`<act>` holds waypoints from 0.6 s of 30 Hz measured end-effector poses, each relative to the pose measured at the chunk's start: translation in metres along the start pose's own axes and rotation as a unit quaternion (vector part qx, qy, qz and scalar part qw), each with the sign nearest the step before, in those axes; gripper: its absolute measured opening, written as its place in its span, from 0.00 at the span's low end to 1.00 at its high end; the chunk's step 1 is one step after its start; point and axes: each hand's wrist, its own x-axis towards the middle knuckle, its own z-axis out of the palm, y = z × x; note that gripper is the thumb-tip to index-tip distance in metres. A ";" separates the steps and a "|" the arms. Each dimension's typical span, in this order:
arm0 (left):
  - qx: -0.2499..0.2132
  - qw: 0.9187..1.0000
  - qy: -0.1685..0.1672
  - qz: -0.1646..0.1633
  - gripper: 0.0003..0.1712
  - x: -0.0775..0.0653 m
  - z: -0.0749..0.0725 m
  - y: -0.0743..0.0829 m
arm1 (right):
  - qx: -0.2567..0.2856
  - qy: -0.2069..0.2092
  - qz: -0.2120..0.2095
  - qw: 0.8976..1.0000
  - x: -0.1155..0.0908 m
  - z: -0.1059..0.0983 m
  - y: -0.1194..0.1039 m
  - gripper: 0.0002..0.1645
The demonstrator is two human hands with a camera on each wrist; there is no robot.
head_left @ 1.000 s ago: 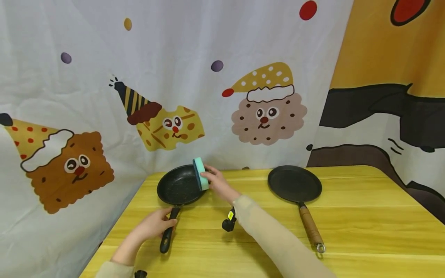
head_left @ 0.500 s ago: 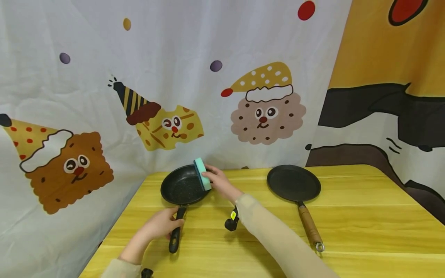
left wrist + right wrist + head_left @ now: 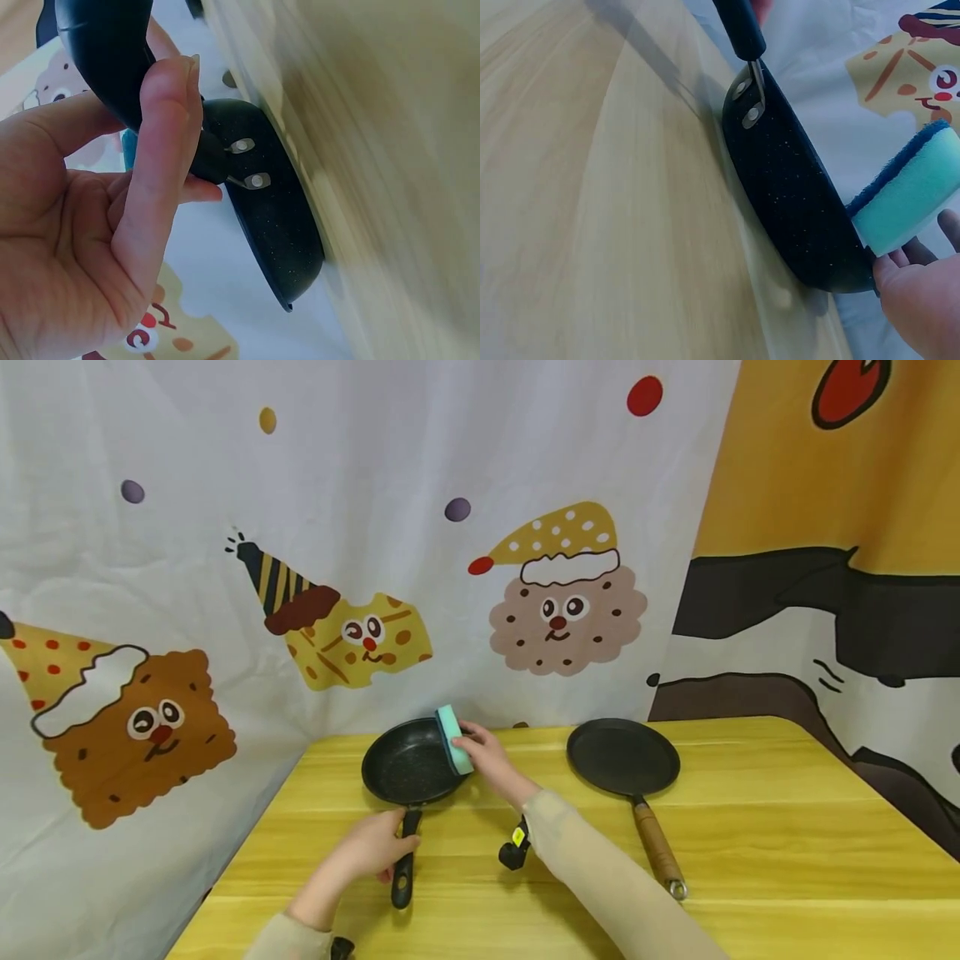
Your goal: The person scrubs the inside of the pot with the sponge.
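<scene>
Black round frying pan [image 3: 408, 765] shifts rightward, left hand [image 3: 369, 846] gripping its handle [image 3: 402, 885]; right hand [image 3: 491, 758] pinches mint-and-navy block sponge [image 3: 913, 191], seemingly reaching nothing new.

In the head view the left grip [image 3: 367, 849] covers part of the frying pan's handle [image 3: 402, 885], and the sponge [image 3: 456, 747] and right grip [image 3: 491, 758] hide the right side of the frying pan [image 3: 408, 767]. Both wrist views conceal its inner floor; whether the sponge touches that cannot be told. The handle's end leaves the left wrist view. The worktop's [image 3: 765, 827] near edge is cut off; the yellow label [image 3: 518, 837] is unreadably small.
</scene>
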 end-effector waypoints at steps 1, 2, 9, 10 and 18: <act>0.002 1.000 0.000 0.001 0.31 0.001 0.002 0.002 | 0.001 0.004 0.000 1.000 -0.001 -0.002 0.000 0.35; 0.004 1.000 0.000 0.004 0.31 0.003 0.003 0.004 | -0.001 0.007 -0.001 1.000 -0.005 -0.004 -0.004 0.35; 0.012 1.000 -0.008 0.027 0.22 0.011 0.013 0.020 | -0.050 0.075 -0.011 0.996 -0.009 -0.021 0.003 0.35; 0.008 0.999 -0.011 0.030 0.20 0.013 0.015 0.022 | -0.058 0.088 -0.015 0.994 -0.009 -0.024 0.006 0.35; 0.003 0.999 -0.024 0.032 0.18 0.019 0.028 0.044 | -0.043 0.170 -0.010 0.984 -0.023 -0.045 0.005 0.33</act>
